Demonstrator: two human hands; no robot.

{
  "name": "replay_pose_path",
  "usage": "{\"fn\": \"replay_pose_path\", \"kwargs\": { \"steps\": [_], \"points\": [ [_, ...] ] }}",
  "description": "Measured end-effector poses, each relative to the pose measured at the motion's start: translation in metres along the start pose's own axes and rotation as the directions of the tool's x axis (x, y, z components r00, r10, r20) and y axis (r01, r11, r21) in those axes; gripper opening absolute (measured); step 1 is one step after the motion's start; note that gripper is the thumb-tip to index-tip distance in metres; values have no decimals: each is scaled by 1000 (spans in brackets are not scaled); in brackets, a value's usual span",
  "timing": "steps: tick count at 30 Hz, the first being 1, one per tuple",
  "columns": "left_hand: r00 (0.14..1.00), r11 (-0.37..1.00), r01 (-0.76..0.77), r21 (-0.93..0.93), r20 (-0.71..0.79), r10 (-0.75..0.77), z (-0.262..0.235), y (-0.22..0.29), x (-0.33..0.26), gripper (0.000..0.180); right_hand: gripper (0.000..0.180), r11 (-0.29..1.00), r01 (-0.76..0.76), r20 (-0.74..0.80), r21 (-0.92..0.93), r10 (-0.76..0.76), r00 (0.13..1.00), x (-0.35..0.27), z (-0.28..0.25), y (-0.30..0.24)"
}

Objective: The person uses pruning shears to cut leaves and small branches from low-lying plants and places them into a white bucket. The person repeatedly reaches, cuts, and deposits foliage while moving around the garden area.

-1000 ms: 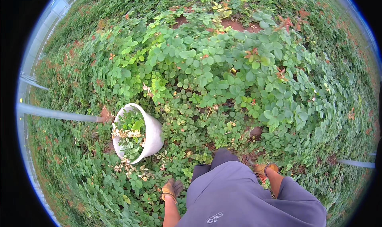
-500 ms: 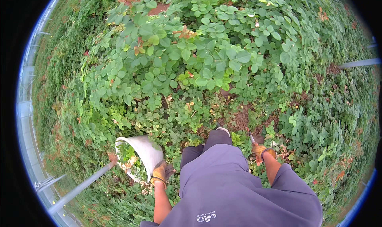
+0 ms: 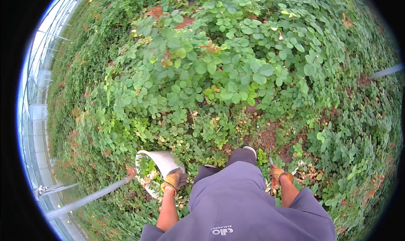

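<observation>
My left hand (image 3: 172, 180), in a yellow-tan glove with dark grey fingers, grips the side of a white bucket (image 3: 165, 160). The bucket lies tilted among the plants at my left, its mouth facing left. Green leaves and pale withered bits (image 3: 147, 173) show inside it. On the other side of my body, my right hand (image 3: 277, 172) wears a similar glove and is closed around pruning shears (image 3: 271, 160). Their blades point away from me, and a bit of orange-red handle shows beside the glove. My fingertips on the shears are partly hidden.
Dense leafy bushes (image 3: 236, 68) stand ahead and on both sides. A patch of brown soil (image 3: 266, 137) lies beyond my shoe (image 3: 249, 150). One grey pole (image 3: 90, 196) slants in at the lower left, another (image 3: 386, 71) at the right. Greenhouse framing (image 3: 38, 110) lines the left edge.
The view has swung a little, so plants, poles and bucket sit farther right and slightly lower. My left hand stays on the bucket and my right hand keeps the shears.
</observation>
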State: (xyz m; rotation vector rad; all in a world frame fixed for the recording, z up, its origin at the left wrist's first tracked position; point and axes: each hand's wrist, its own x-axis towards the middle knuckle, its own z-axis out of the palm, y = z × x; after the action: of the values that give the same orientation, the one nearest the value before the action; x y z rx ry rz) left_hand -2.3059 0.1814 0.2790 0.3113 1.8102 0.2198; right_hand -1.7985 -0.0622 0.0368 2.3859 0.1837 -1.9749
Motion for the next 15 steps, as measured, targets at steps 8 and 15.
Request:
{"fn": "replay_pose_path", "kwargs": {
  "steps": [8, 15],
  "points": [
    [984, 976, -134, -173, 94, 152, -70, -5, 21, 18, 38, 693, 182, -118, -697, -361, 925, -100, 18, -153],
    [996, 865, 79, -496, 70, -51, -166, -119, 71, 23, 53, 707, 473, -199, -526, -643, 740, -267, 98, -311]
  ]
}}
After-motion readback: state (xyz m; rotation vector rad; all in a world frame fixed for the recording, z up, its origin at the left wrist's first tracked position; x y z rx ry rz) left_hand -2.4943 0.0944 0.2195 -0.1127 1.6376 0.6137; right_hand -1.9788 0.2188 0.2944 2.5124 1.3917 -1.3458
